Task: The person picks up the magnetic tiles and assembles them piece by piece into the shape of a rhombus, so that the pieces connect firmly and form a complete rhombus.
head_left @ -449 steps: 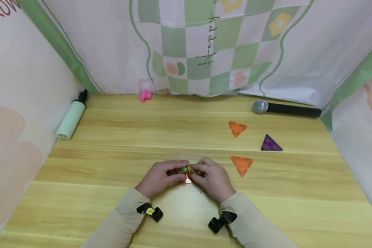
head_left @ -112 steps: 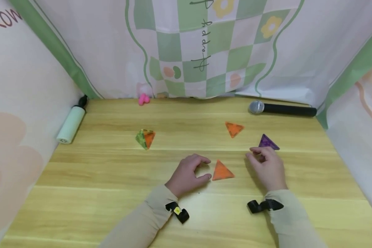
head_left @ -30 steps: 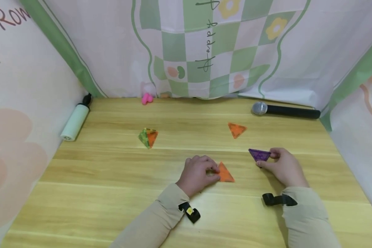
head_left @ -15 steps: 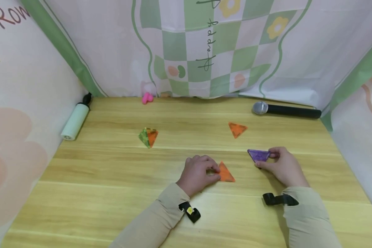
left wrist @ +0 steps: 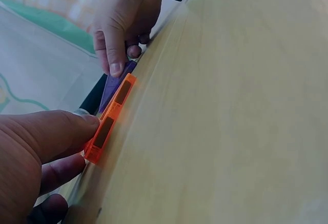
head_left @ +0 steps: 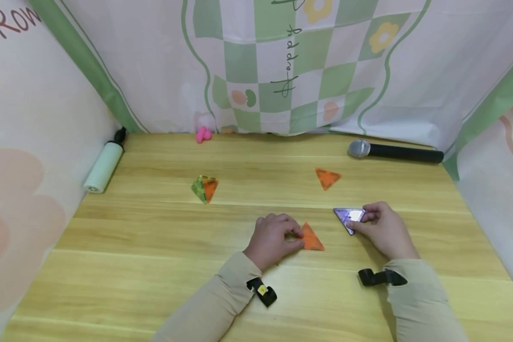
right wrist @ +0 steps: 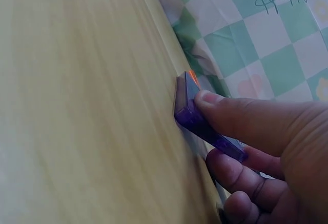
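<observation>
My left hand (head_left: 275, 240) pinches one corner of an orange triangular magnetic tile (head_left: 312, 238) between thumb and fingers. In the left wrist view that orange tile (left wrist: 111, 116) shows its edge, with dark magnets inside. To the right, my right hand (head_left: 384, 229) pinches a purple triangular magnetic tile (head_left: 347, 217), which has a bright glare on its face. The right wrist view shows the thumb on top of the purple tile (right wrist: 205, 129) and fingers beneath it. The two tiles are apart in the head view. Another orange triangular tile (head_left: 327, 178) lies flat farther back.
A small shape built of green and orange triangular tiles (head_left: 205, 190) stands at the left. A microphone (head_left: 395, 151) lies at the back right, a pink object (head_left: 203, 135) at the back edge, and a pale green hand pump (head_left: 104, 166) at the left edge. Printed curtains enclose the wooden table.
Since the earliest frames, the green-and-orange tile shape has gone from my hands to the left of the table. The right hand has picked up the purple tile and lately moves left.
</observation>
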`<state>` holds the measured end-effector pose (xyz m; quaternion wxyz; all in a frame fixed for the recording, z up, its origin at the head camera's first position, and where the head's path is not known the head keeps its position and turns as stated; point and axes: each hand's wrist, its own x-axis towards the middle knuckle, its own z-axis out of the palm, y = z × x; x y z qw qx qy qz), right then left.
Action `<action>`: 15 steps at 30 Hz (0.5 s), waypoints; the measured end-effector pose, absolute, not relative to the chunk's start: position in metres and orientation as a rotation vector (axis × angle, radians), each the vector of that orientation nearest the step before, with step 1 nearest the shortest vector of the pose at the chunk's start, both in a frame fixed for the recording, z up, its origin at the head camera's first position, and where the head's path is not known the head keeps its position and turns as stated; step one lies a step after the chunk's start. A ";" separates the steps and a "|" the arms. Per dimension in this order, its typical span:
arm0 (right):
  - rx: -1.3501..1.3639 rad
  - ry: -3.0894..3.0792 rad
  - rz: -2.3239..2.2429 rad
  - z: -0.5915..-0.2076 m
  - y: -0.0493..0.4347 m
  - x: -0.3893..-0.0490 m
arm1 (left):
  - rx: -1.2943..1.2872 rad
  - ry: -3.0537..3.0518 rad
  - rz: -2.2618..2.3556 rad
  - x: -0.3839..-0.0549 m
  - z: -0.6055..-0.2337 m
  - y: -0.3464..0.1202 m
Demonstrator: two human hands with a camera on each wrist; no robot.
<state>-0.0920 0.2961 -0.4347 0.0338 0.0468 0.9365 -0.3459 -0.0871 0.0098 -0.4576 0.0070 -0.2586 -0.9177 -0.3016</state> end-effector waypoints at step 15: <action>0.076 2.867 -1.074 -0.436 0.280 -0.087 | -0.823 -2.847 -0.945 -0.088 -0.458 0.009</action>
